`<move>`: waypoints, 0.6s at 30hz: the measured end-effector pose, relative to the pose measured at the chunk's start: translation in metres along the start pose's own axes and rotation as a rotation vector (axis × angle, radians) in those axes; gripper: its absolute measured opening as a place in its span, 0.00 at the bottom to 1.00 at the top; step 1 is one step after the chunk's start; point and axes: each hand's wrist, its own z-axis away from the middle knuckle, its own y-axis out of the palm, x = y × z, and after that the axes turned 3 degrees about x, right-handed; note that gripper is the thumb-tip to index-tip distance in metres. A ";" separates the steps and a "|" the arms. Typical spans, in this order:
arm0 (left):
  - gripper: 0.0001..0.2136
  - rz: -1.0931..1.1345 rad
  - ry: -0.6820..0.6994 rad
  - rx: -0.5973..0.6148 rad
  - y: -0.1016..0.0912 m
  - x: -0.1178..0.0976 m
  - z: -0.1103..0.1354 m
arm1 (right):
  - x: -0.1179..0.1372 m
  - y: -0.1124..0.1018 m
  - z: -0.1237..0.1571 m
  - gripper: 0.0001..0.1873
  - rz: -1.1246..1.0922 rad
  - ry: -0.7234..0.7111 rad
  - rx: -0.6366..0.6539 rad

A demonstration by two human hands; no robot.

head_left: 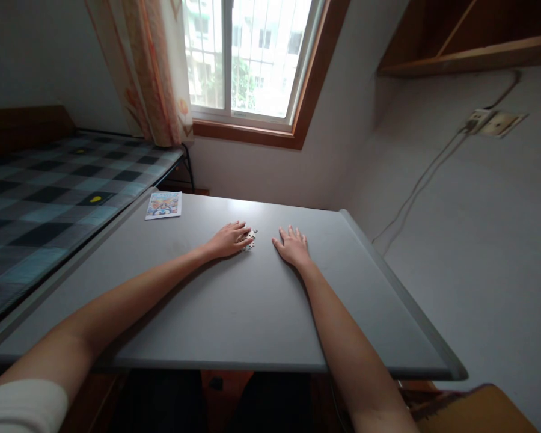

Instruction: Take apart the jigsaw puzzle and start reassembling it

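Observation:
My left hand (pixel 228 239) lies on the grey table (pixel 234 313), its fingertips resting on a small pile of jigsaw pieces (pixel 249 240). The fingers look extended and flat over the pieces. My right hand (pixel 291 246) lies flat on the table just right of the pile, fingers spread, holding nothing. A colourful printed picture card (pixel 163 205) lies flat near the table's far left corner, well away from both hands.
A bed with a dark checked cover (pixel 49 192) runs along the table's left side. A window (pixel 247 60) with a curtain (pixel 148 72) is ahead. A wall socket with cables (pixel 487 122) and a wooden shelf (pixel 469 36) are on the right wall.

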 end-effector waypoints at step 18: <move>0.36 -0.296 -0.631 -0.020 -0.094 0.161 0.066 | 0.000 -0.001 0.002 0.33 -0.017 -0.002 -0.007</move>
